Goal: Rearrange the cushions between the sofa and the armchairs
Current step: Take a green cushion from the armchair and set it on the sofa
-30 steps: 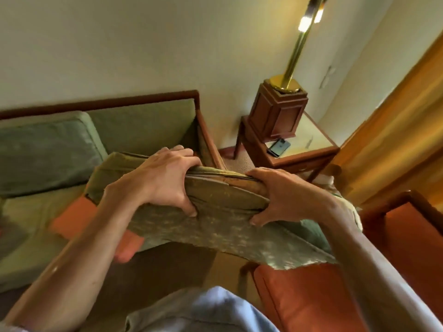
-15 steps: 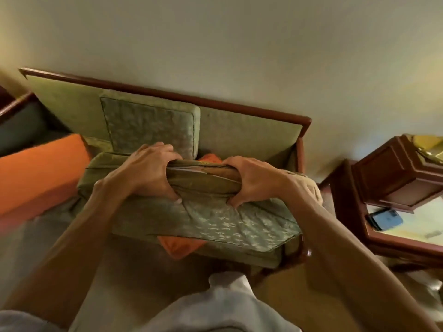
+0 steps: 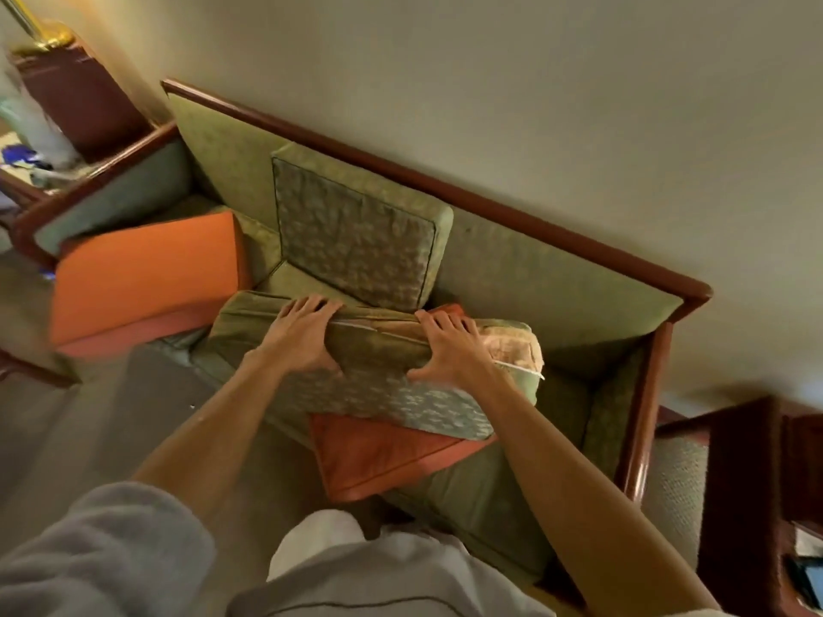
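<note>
A green patterned cushion lies over the green sofa, on top of an orange cushion on the seat. My left hand grips its near edge, thumb underneath. My right hand holds the same edge further right, fingers spread over the top. Pale stuffing shows at the cushion's right end by an open zip. Another green patterned cushion leans upright against the sofa back. A big orange cushion rests on the left end of the seat.
Dark wooden arms frame the sofa. A wooden side table with a brass lamp base stands at the far left. Another dark wooden table stands at the right. Beige carpet lies in front.
I have turned left from the side table to face the sofa. The cushion in both hands has come down onto the sofa seat, over the orange cushion. My right fingers have spread.
</note>
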